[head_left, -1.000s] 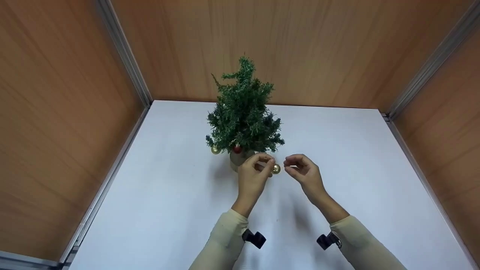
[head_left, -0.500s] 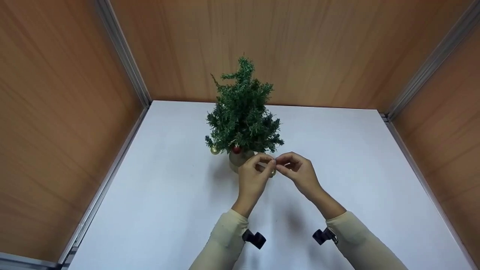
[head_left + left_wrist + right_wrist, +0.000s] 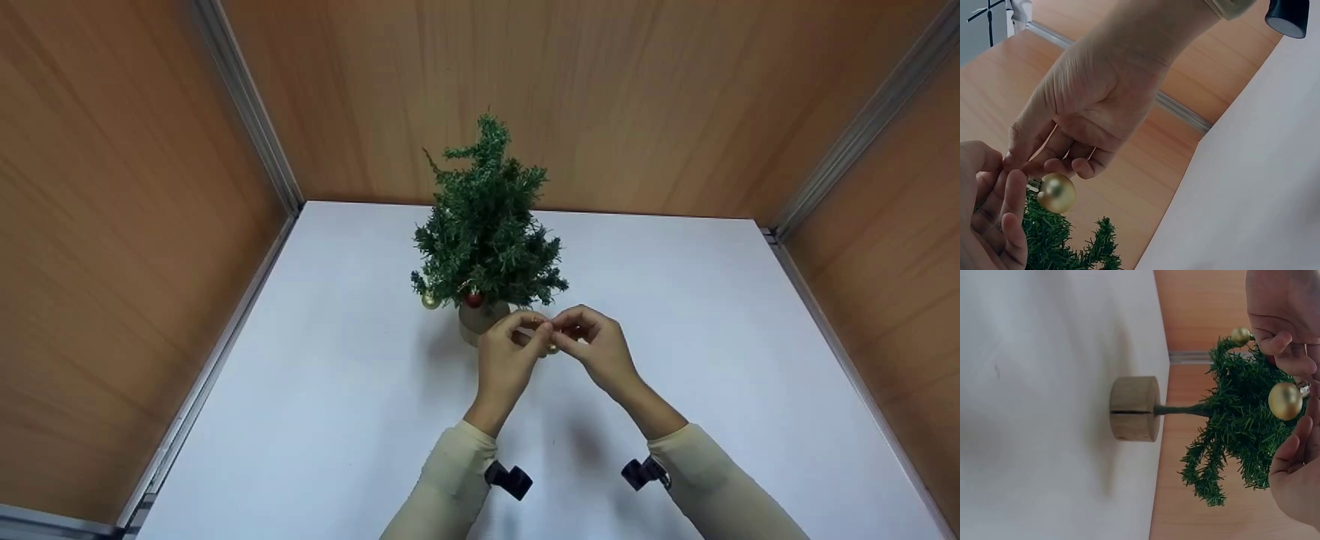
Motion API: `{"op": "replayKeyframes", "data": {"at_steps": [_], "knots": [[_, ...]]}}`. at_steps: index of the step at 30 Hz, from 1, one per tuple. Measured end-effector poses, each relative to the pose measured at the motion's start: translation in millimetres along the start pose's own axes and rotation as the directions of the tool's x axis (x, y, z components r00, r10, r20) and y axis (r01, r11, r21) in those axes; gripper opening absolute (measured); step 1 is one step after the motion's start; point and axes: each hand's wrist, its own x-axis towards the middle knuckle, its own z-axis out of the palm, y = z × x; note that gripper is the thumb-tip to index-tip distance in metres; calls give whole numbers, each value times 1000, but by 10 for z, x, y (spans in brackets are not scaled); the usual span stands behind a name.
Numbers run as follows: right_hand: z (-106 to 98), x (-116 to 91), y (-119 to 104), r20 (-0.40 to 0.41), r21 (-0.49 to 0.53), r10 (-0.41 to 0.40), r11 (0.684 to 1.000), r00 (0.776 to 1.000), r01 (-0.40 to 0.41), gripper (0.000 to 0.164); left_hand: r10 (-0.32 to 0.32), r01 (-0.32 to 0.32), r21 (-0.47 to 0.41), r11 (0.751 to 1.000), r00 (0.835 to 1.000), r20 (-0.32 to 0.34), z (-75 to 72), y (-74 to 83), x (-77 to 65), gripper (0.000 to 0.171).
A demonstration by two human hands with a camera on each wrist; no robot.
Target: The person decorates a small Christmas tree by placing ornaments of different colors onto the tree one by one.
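A gold Christmas ball ornament (image 3: pixel 1057 193) hangs beneath the meeting fingertips of both hands, its metal cap partly showing. My left hand (image 3: pixel 508 360) pinches at the top of the ball between thumb and forefinger. From the other side my right hand (image 3: pixel 604 352) pinches at the same spot, tip to tip with the left. Whatever loop or string they hold is too fine to make out. Just behind stands a small artificial Christmas tree (image 3: pixel 487 232), upright on a round wooden base (image 3: pixel 1134 409). On its lower branches hang a red ball (image 3: pixel 473 299) and another gold ball (image 3: pixel 429 301).
The tree stands on a white table (image 3: pixel 337 405). Wooden panels (image 3: pixel 637 105) with metal corner strips close in the back and both sides. A small black camera sits on each wrist.
My right hand has moved left until its fingertips meet those of the left hand. The gold ball has sunk slightly and is mostly behind the fingers in the head view. The left hand stays put.
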Motion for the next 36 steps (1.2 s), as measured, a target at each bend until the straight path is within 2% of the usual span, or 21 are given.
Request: {"op": "replayKeyframes", "data": {"at_steps": [6,13,18,26,32,36], "knots": [[20,-6,-29,-26,-38,22,999,999,-23,6,1,-1,29,1000,1000,-9,-2,-3,-2,10],[32,-14,-127,-17,-46,51,998,999,-52,4,5,-4,40,999,1000,-12,-6,0,-3,11],[35,-3,-82,-21,-27,57,998,998,-58,4,4,-3,18,1000,1000,-11,-5,-6,-3,9],[10,-4,8,-6,24,14,1000,1000,-14,8,8,-8,-29,1000,1000,2,-8,-18,0,10],[1,-5,-7,10,79,27,997,1000,-27,11,-5,5,-20,1000,1000,-1,-11,26,8,9],[-3,-1,-4,20,125,33,992,999,-35,14,12,-12,-28,1000,1000,-4,-5,-35,20,10]]}}
